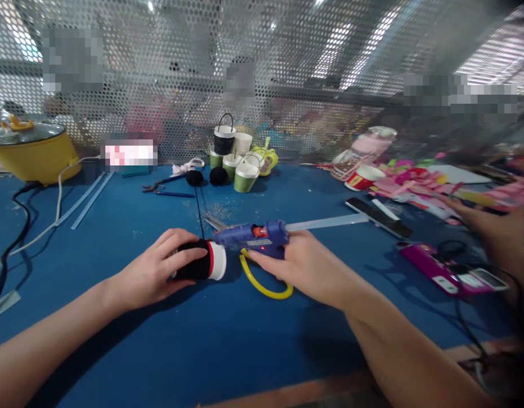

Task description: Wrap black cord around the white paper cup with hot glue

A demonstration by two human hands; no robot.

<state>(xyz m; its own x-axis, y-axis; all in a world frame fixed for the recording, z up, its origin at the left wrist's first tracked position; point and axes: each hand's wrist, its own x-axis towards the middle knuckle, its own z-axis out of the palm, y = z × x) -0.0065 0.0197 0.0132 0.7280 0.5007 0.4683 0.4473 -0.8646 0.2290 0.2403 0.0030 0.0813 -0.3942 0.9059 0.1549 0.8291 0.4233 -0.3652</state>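
My left hand (pixel 155 271) grips a paper cup wrapped in black (pixel 202 262) that lies on its side on the blue table, its white rim with a red band pointing right. My right hand (pixel 306 266) holds a blue hot glue gun (pixel 255 235) with an orange trigger, a lit red light and a yellow wire stand. The gun's nozzle points left and sits at the cup's rim. A clear glue stick (pixel 325 223) sticks out of the gun's back toward the right.
Several decorated cups (pixel 234 156), two black pom-poms (pixel 206 177) and pliers (pixel 166 186) sit at the back. A yellow pot (pixel 32 150) with cords stands far left. Pink craft scraps, a black bar (pixel 378 216) and another person's arm (pixel 486 218) are on the right.
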